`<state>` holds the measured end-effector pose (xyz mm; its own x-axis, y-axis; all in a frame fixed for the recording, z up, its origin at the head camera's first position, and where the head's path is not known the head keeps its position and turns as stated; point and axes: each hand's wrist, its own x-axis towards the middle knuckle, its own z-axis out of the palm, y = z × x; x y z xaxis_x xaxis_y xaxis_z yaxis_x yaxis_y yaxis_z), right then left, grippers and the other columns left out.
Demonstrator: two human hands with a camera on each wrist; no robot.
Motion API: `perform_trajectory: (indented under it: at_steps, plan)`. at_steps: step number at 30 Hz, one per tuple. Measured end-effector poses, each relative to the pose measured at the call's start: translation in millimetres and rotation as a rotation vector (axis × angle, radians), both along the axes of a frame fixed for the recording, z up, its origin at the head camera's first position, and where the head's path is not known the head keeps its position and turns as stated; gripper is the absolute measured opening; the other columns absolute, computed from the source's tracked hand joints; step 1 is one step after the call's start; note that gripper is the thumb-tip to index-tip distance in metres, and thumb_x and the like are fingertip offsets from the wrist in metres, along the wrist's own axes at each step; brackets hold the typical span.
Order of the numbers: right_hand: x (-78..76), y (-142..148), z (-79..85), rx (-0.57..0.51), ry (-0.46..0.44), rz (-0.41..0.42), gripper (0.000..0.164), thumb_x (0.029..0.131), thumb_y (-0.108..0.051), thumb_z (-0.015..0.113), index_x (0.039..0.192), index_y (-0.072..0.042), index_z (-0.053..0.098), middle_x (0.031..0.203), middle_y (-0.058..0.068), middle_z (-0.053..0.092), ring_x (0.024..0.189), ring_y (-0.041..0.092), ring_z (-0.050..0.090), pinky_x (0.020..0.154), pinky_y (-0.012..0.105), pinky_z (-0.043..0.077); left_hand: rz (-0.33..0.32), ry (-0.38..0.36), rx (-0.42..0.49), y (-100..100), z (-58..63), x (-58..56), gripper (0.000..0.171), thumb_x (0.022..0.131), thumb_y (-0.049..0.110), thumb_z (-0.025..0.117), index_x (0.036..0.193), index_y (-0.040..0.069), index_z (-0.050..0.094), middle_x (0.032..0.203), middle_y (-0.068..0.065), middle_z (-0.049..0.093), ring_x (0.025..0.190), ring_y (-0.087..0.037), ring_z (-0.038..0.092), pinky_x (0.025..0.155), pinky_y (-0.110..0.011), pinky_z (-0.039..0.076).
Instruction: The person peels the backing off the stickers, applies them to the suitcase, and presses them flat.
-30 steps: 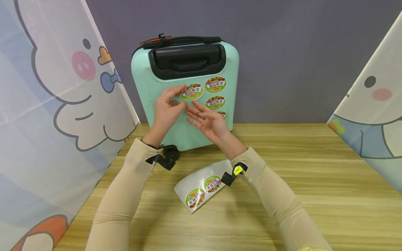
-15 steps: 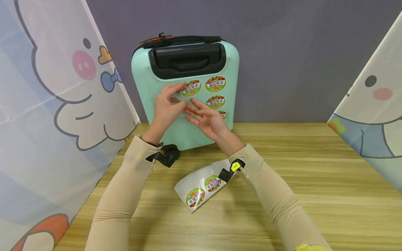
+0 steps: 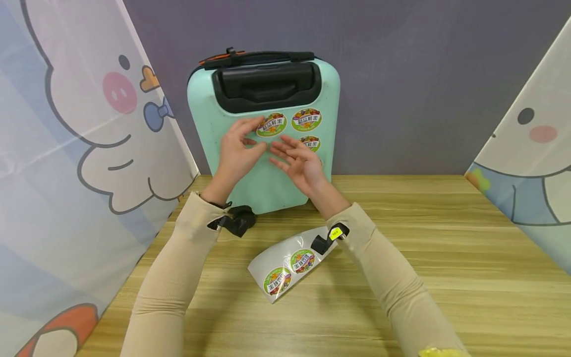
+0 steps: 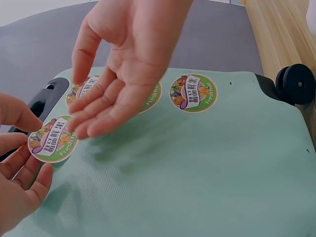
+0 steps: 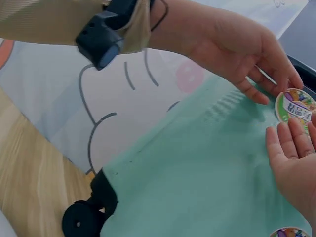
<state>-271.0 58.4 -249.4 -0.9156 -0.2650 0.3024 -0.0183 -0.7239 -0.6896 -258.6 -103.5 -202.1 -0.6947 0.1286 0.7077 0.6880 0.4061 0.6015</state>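
An oval fruit sticker (image 3: 273, 127) sits at the front of a mint-green suitcase (image 3: 263, 191); whether its whole back lies against the shell I cannot tell. My left hand (image 3: 238, 149) holds it by its left edge, fingertips at the rim in the left wrist view. Just below and right of the sticker is my right hand (image 3: 303, 166), palm turned up, fingers loosely extended and holding nothing. Another fruit sticker (image 3: 306, 120) is on the suitcase at upper right. Below it, a similar sticker (image 3: 312, 142) is partly hidden by my right hand.
A backing sheet (image 3: 278, 259) bearing two fruit stickers lies on the wooden table (image 3: 437, 258) between my forearms. The suitcase's black handle recess (image 3: 267, 87) is above the stickers, and a black wheel (image 3: 243, 216) is at its lower left. A grey wall stands behind.
The sticker in my left hand has shifted slightly upward and tilted a little. My right hand has moved slightly left, then back right and up, covering more of the lower stickers.
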Motion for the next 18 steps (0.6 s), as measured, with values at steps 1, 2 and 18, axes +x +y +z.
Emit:
perform_trajectory:
  at_steps: [1, 2, 18]
  plan:
    - [-0.7, 1, 1.3, -0.016, 0.008, -0.013, 0.03, 0.099, 0.004, 0.034, 0.117, -0.006, 0.055, 0.107, 0.008, 0.066, 0.108, 0.024, 0.058, 0.112, 0.048, 0.034, -0.001, 0.004, 0.001, 0, -0.2, 0.0, 0.053, 0.08, -0.007, 0.062, 0.133, -0.003, 0.061, 0.127, -0.017, 0.061, 0.114, -0.026, 0.057, 0.082, -0.03, 0.053]
    - [-1.4, 2, 2.7, -0.027, 0.021, -0.024, 0.029, 0.099, 0.004, 0.033, 0.113, -0.007, 0.055, 0.107, 0.007, 0.066, 0.108, 0.024, 0.059, 0.112, 0.048, 0.035, -0.001, 0.008, 0.003, 0, -0.4, 0.2, 0.053, 0.08, -0.007, 0.062, 0.133, -0.003, 0.061, 0.127, -0.017, 0.061, 0.114, -0.026, 0.057, 0.082, -0.032, 0.053]
    - [-12.1, 6, 22.0, -0.077, 0.152, -0.083, 0.026, 0.099, 0.005, 0.031, 0.102, -0.009, 0.053, 0.116, 0.007, 0.065, 0.113, 0.024, 0.057, 0.11, 0.05, 0.036, -0.051, 0.07, 0.066, -2, -11.6, 2.4, 0.055, 0.083, -0.009, 0.06, 0.138, -0.005, 0.055, 0.135, -0.019, 0.059, 0.12, -0.029, 0.057, 0.092, -0.041, 0.053]
